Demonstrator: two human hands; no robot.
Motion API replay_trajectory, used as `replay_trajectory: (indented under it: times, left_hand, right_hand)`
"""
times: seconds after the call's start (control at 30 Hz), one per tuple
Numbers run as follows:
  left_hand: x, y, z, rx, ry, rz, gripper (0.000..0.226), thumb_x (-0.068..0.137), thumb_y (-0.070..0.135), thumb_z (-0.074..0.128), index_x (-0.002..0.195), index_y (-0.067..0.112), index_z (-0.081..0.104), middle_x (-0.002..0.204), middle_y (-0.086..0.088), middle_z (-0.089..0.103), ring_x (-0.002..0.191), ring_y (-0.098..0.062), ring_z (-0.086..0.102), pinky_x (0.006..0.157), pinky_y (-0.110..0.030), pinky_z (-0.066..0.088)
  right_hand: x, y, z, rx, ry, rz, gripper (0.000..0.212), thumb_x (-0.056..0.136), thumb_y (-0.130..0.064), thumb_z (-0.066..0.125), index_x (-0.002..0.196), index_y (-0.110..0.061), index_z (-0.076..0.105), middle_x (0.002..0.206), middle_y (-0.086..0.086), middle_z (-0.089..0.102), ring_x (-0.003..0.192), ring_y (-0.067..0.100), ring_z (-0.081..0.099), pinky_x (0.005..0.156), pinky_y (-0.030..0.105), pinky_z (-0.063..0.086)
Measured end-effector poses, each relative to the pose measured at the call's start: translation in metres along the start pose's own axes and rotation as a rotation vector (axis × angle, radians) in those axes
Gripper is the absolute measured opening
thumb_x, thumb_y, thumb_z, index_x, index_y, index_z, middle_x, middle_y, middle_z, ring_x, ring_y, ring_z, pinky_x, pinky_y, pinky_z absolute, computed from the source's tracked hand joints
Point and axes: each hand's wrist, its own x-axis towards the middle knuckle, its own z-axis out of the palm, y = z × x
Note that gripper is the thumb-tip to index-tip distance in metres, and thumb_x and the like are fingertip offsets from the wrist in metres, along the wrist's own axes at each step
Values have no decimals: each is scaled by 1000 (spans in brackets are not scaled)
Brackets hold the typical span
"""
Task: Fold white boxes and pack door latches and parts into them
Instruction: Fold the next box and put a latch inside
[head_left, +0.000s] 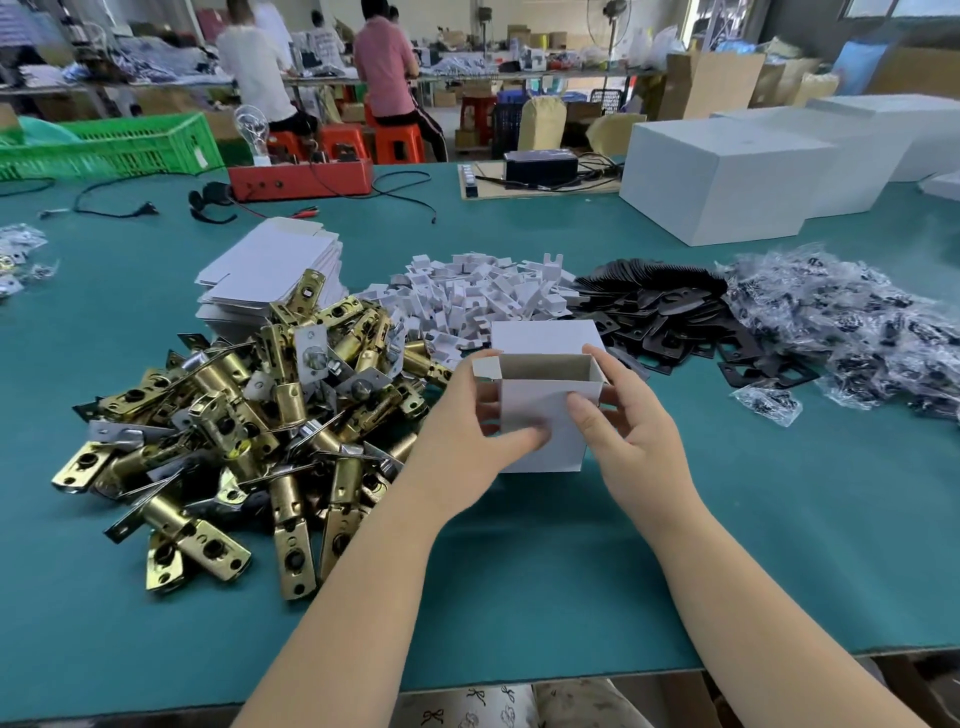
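Observation:
A small white box (540, 410) stands upright on the green table, its top open and its lid flap raised at the back. My left hand (467, 421) grips its left side, thumb across the front. My right hand (618, 415) grips the right side, thumb on the front face. Left of the box lies a heap of brass door latches (249, 426). Behind them sits a stack of flat white box blanks (270, 270). Beyond the box are a pile of white cardboard inserts (478, 296), black metal plates (670, 317) and bagged screws (852, 322).
Large white cartons (722, 176) stand at the back right. An orange device (301, 179) with cables, a power strip and a green crate (114, 145) line the far edge. People sit at benches beyond. The table's near edge (519, 680) runs below my forearms.

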Motion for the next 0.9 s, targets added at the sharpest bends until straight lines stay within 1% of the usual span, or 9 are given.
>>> replay_trajectory:
  times: [0.1, 0.23, 0.33, 0.4, 0.53, 0.63, 0.7, 0.8, 0.9]
  left_hand:
    - [1, 0, 5, 14, 6, -30, 67, 78, 14, 80, 130, 33, 42, 112, 12, 66, 98, -3, 65, 88, -35, 57]
    - [2, -2, 4, 4, 7, -30, 56, 78, 14, 80, 114, 39, 45, 108, 11, 67, 93, 0, 65, 85, -33, 58]
    - [3, -3, 5, -29, -3, -52, 54, 75, 18, 81, 109, 41, 47, 108, 10, 68, 96, -3, 65, 88, -38, 57]
    - [4, -4, 6, -74, -6, -76, 55, 68, 24, 79, 113, 36, 50, 107, 8, 70, 101, -9, 66, 92, -43, 55]
    - [7, -9, 8, -113, -17, -95, 53, 65, 28, 77, 109, 38, 51, 105, 10, 71, 102, -9, 66, 94, -44, 54]
    - [9, -10, 9, -123, -22, -97, 51, 67, 28, 75, 111, 37, 50, 108, 6, 70, 104, -10, 65, 95, -42, 53]
    - [9, -11, 10, -138, -7, -88, 50, 70, 24, 74, 111, 37, 49, 110, 6, 68, 105, -10, 64, 93, -34, 52]
    - [8, -11, 14, -178, 7, -73, 48, 79, 7, 75, 106, 35, 47, 106, 12, 66, 97, 1, 62, 81, -13, 49]
    - [7, -10, 16, -240, 9, -84, 47, 75, 7, 74, 104, 34, 49, 102, 10, 67, 93, 2, 63, 80, -17, 51]
  right_hand:
    - [0, 0, -1, 53, -11, 20, 37, 84, -44, 51, 118, -55, 44, 122, -5, 60, 109, 7, 57, 93, 24, 44]
    - [1, -1, -1, 107, 5, 35, 36, 85, -43, 47, 121, -49, 49, 124, -17, 58, 113, 0, 54, 96, 25, 43]
    - [1, 1, -1, 144, 28, 58, 37, 87, -44, 45, 123, -42, 53, 132, -16, 56, 123, 11, 52, 106, 41, 41]
    - [2, 2, 0, 160, 51, 66, 39, 87, -43, 46, 124, -36, 56, 129, -15, 58, 122, 11, 53, 105, 41, 42]
    - [6, 1, -1, 225, 66, 65, 32, 88, -40, 43, 112, -35, 63, 112, -20, 67, 107, 3, 60, 89, 23, 48]
    - [24, -2, -9, 200, 126, 129, 31, 86, -40, 44, 98, -32, 71, 101, -17, 71, 95, -1, 62, 82, 22, 49]
    - [50, -2, -17, 177, 187, 229, 22, 90, -25, 51, 88, -26, 73, 84, -14, 72, 81, 2, 62, 77, 24, 48]
    - [97, 2, -26, -34, 154, 309, 16, 88, -15, 57, 87, -22, 71, 76, -11, 66, 70, 8, 56, 71, 27, 48]
    - [135, 14, -28, -322, 22, 259, 15, 89, -19, 56, 91, -25, 70, 78, -13, 63, 64, 7, 51, 59, 22, 43]
